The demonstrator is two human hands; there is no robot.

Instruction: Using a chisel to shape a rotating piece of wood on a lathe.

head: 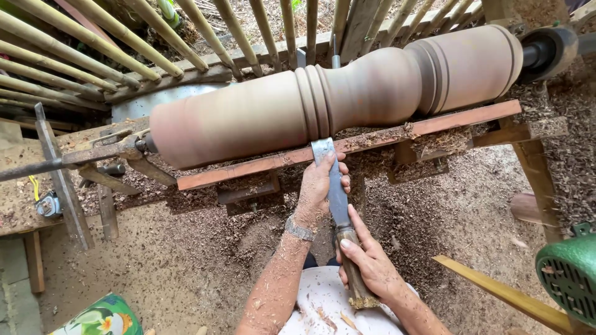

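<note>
From the head view, a long turned wooden workpiece point(335, 99) lies across the frame, mounted between the ends of a rough lathe. It is thick at both ends, with a narrower waist and raised rings cut into it near the middle and toward the right. Its surface looks smeared, as if it is spinning.

Just below it runs a reddish wooden rest bar point(347, 146), slanting up to the right. A wide flat chisel point(332, 180) lies across this bar, its steel tip up against the workpiece by the middle rings and its worn wooden handle pointing back toward the person.

The left hand point(320, 186) is wrapped around the blade just behind the bar, fingers curled over the steel, pinning it down. A metal wristwatch point(300, 229) sits on that wrist. The right hand point(371, 263) is closed round the wooden handle lower down, near the person's lap. Both forearms are dusted with shavings.

Sawdust and shavings cover the ground point(186, 260) under the lathe. A tape measure point(47, 205) lies on a wooden surface at the left. Bamboo poles point(93, 43) form a fence behind the lathe. A green motor housing point(571, 273) shows at the right edge.
</note>
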